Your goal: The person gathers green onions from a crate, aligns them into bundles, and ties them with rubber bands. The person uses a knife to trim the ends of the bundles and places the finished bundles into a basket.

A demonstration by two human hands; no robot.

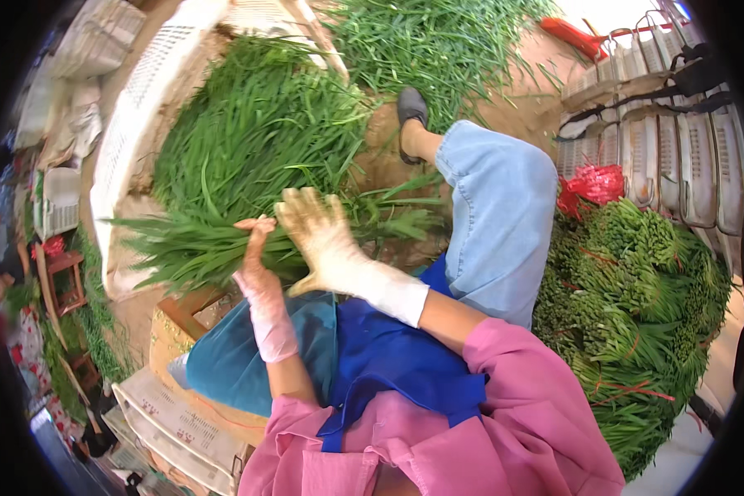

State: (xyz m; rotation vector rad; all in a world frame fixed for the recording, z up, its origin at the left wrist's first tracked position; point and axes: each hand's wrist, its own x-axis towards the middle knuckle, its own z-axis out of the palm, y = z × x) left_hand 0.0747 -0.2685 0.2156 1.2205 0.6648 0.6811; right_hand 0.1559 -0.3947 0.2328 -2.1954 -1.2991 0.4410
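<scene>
A loose bunch of long green chives (210, 248) lies across my lap, its leaf tips fanning out to the left. My left hand (260, 256), with a pale pink cover on the wrist, is closed around the bunch. Part of its grip is hidden by the leaves. Beside it, my right hand (318, 236), in a stained cream glove with a white wrist band, lies flat against the chives with its fingers spread. Just beyond both hands is a large heap of chives (256, 140), its stems leaning different ways.
A white plastic crate (153, 91) stands behind the heap. More loose greens (430, 41) cover the floor ahead. To my right are tied chive bundles (628, 289), red twine (591, 186) and a row of stacked crates (661, 157). A wooden stool (62, 277) stands far left.
</scene>
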